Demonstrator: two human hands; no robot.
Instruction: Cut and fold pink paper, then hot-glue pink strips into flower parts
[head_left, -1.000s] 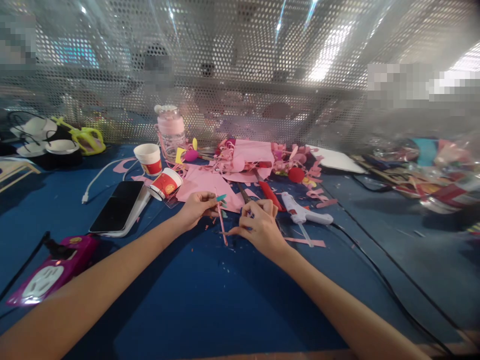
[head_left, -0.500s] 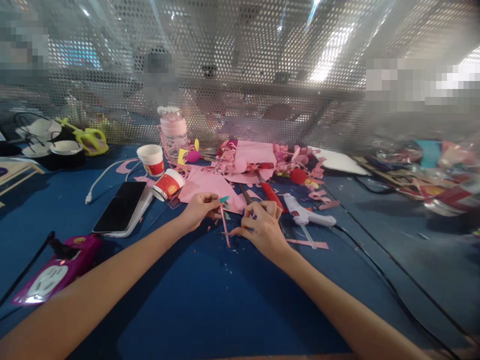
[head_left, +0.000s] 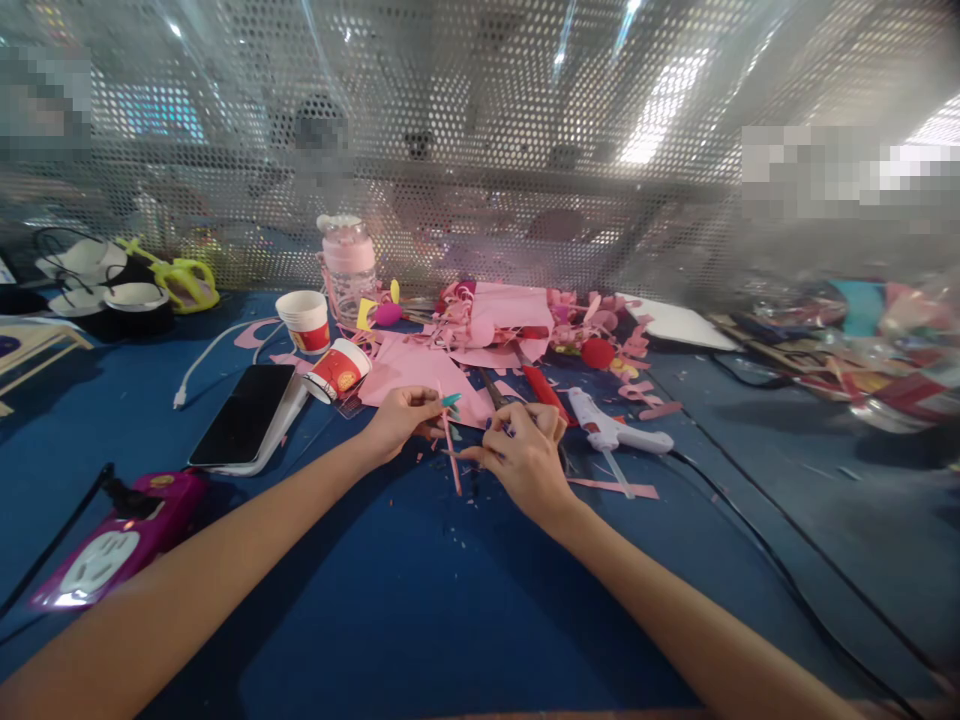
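Observation:
My left hand is closed, pinching the upper end of a thin pink paper strip. A small teal leaf-shaped piece sticks out at its fingertips, by the top of the strip. My right hand is curled just to the right, its thumb reaching to the strip's lower part. Dark blue shows between its fingers, but what they hold, if anything, is hidden. Behind both hands lies a pink paper sheet. A dark narrow tool lies partly behind my right hand.
A white glue gun lies at right, its black cable running forward. Left are two paper cups, a phone and a purple power strip. Pink paper scraps and a pink-lidded bottle stand before a perforated metal screen.
Hardly anything differs. My right hand's fingers have shifted very slightly beside the strip, and my left hand keeps its pinch. The whole view has moved a few pixels.

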